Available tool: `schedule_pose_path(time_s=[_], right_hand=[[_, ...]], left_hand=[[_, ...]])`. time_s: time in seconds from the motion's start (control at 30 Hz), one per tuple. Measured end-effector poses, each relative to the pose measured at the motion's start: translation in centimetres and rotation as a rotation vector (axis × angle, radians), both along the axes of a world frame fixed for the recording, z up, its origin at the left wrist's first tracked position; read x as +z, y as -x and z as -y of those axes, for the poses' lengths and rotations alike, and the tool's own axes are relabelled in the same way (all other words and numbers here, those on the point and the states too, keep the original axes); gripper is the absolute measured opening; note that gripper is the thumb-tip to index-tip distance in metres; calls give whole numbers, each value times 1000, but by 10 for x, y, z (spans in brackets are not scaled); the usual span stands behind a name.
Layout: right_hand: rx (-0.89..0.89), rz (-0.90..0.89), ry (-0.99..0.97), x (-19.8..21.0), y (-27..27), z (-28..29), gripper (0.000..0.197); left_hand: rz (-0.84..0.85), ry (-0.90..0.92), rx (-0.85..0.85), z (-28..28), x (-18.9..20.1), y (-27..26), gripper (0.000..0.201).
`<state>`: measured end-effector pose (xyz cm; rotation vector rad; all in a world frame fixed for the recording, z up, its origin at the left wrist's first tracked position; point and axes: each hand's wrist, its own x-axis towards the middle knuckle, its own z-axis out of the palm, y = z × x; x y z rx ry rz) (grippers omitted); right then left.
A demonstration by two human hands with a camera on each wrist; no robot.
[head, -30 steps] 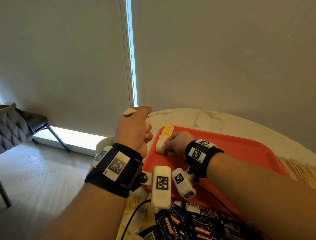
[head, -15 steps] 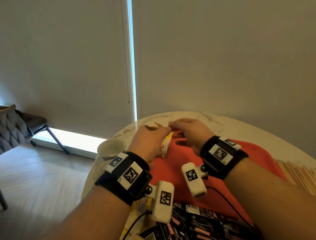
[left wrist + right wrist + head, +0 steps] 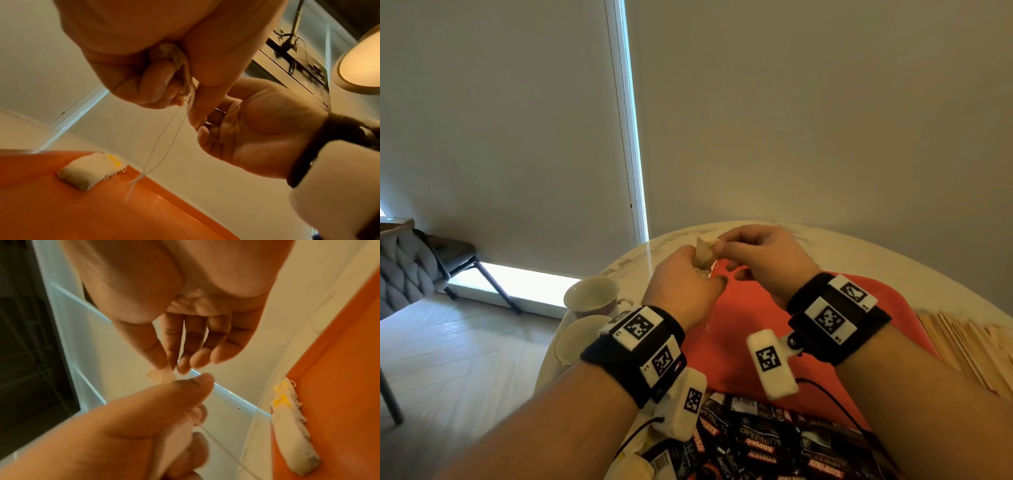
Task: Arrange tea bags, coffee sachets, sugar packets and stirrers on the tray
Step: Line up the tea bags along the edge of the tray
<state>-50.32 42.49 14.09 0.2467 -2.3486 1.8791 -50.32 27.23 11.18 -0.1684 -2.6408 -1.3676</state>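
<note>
The marble table carries a red tray, two cups, coffee sachets and wooden stirrers.

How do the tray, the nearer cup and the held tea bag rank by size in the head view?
1. tray, largest, though partly hidden by the arms.
2. cup, partly behind the left wrist.
3. tea bag, smallest, pinched between left hand and right hand.
</note>
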Motion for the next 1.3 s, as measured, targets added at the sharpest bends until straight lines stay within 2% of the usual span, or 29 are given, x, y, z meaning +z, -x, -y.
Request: schedule_pose_path(time_s=[0.13,0.23,0.37,0.43,0.53,0.63,0.7,0.77,0.83,0.9,0.97,1.13,1.2,1.3], right_hand=[[-64,-121,346,11,-2,-3,11],[-21,-122,342,17,-2,-4,18],[136,-50,370,17,-1,-3,31],[226,-55,401,18,-2,-2,31],[305,-30,476,19,-3,2,17],[358,20,580,21,-3,3,15],[382,34,686,22,-3,2,14],[376,32,782,22,-2,-2,10],[363,23,818,22,1,-4,9],[360,20,815,21,4,-4,13],[383,23,808,20,5,0,17],[435,25,742,18,7,12,18],[409,25,706,16,10,15,15],[322,37,649,14,14,18,14]], left_hand=[[46,-54,44,1,-2,2,18],[77,-267,69,6,0,4,15],[33,-620,91,16,21,8,15],[17,-706,23,19,36,5,14],[4,-755,-61,25,54,-1,16],[-67,-621,-80,36,61,4,25],[-120,-582,47,52,65,15,24],[-125,-626,201,75,68,29,16],[-121,-604,282,93,71,36,11],[-138,-524,227,97,72,37,8],[-150,-463,88,86,76,30,4],[-170,-322,-232,51,92,8,17],[-201,-219,-275,44,96,4,18],[-272,4,-206,38,97,5,12]])
